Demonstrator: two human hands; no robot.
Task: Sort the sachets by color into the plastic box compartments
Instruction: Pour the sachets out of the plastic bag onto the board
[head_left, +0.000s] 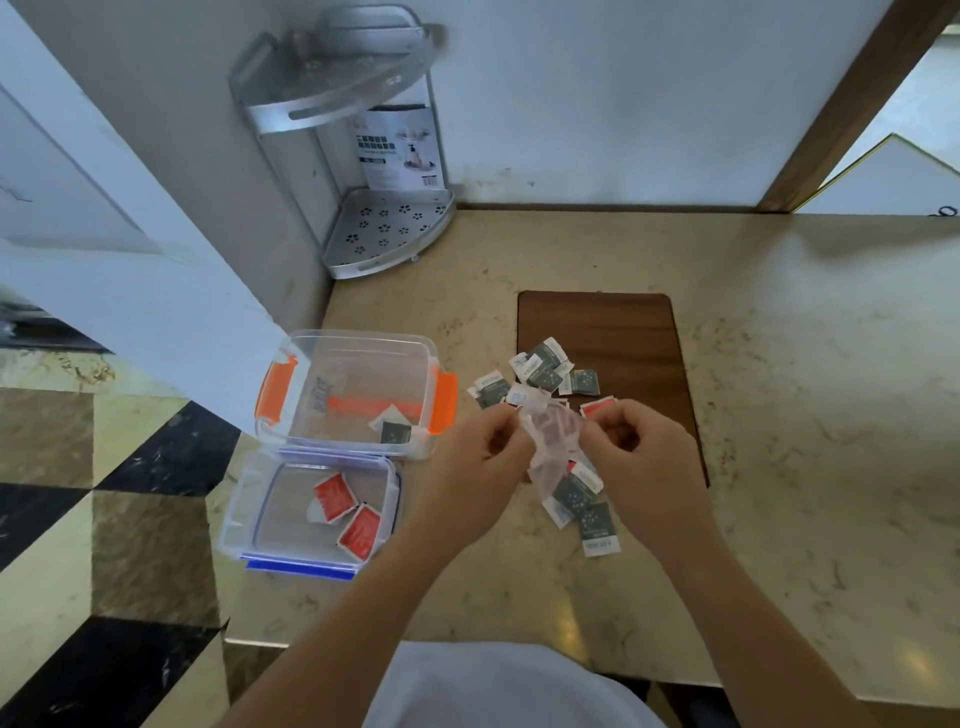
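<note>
1. Both hands, left hand (480, 457) and right hand (641, 447), pinch a clear plastic bag (548, 441) between closed fingers.
2. Red sachets (345, 514) fill the blue-clipped box (234, 525); one dark sachet (395, 431) sits in the orange-clipped box (363, 345).
3. Most loose sachets (545, 371) remain unsorted (early going).

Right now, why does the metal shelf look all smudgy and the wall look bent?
In the head view, the metal shelf is blurred at its top; the wide lens bends the wall edge; soft glare shines on the counter; both hands look sharper.

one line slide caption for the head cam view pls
Both hands (left, right) hold a crumpled clear plastic bag over scattered grey and red sachets, beside two clear plastic boxes.
</note>
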